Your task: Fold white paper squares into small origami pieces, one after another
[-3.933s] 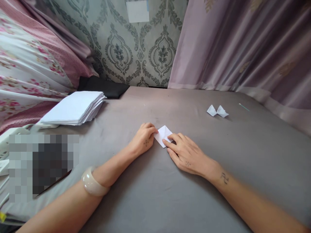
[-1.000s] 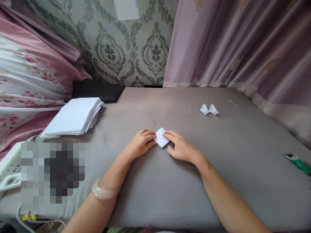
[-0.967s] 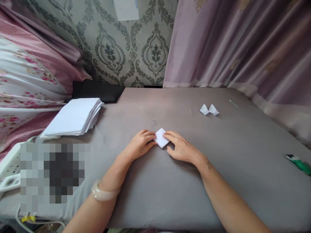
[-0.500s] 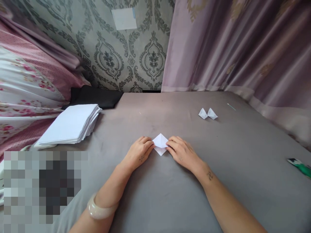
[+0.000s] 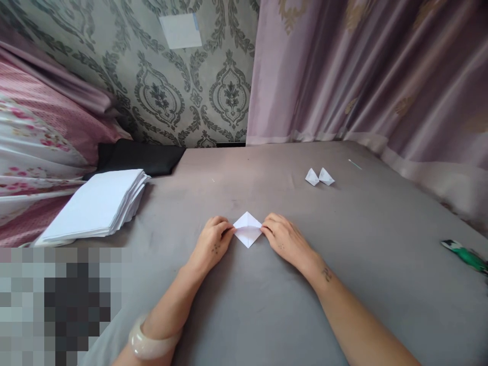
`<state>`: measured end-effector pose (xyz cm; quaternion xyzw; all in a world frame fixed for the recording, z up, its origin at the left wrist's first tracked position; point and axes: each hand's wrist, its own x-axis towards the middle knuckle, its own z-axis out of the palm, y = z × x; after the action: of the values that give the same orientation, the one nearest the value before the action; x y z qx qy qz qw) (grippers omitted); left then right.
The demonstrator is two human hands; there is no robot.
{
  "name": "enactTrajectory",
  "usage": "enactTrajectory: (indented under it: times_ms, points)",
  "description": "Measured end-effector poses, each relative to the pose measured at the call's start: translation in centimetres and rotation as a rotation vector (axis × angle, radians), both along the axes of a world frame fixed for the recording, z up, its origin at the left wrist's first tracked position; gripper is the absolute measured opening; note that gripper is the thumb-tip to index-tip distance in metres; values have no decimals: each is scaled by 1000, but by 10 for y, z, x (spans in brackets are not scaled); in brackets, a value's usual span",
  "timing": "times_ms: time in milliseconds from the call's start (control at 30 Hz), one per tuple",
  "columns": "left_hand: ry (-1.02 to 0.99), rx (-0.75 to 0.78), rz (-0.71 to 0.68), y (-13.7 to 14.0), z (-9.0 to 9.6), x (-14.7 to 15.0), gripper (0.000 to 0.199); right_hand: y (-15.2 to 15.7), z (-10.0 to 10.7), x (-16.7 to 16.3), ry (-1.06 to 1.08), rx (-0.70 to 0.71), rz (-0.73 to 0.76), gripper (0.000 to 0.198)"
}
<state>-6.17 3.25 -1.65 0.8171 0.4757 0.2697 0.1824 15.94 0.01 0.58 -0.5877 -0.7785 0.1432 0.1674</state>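
Observation:
A small folded white paper [image 5: 247, 237], diamond-shaped with a crease across its middle and another running top to bottom, is held over the grey cloth surface [image 5: 244, 315]. My left hand [image 5: 214, 239] pinches its left corner between thumb and fingers. At the opposite corner, my right hand [image 5: 285, 236] pinches it the same way. Farther back to the right, two folded white paper shapes [image 5: 319, 177] with pointed tops rest side by side on the cloth.
A thick stack of white paper [image 5: 95, 203] lies at the left, in front of a black folded item [image 5: 139, 156]. A thin pale stick [image 5: 355, 164] lies at the back right. Near the right edge is a green-handled tool [image 5: 467, 255]. Purple curtains [image 5: 324, 71] hang behind.
My hands have drawn slightly apart, and the paper between them has opened flatter into a fuller diamond. The whole view has shifted a little.

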Motion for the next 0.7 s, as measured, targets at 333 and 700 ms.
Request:
enactTrajectory:
  times_ms: [333,700]
  points:
    - [-106,-162,199,1,-2,8,17,5,0,-6,101,-26,-136,23]
    - [-85,-85,230,3,-11,12,17,11,-14,-8,164,23,-212,21]
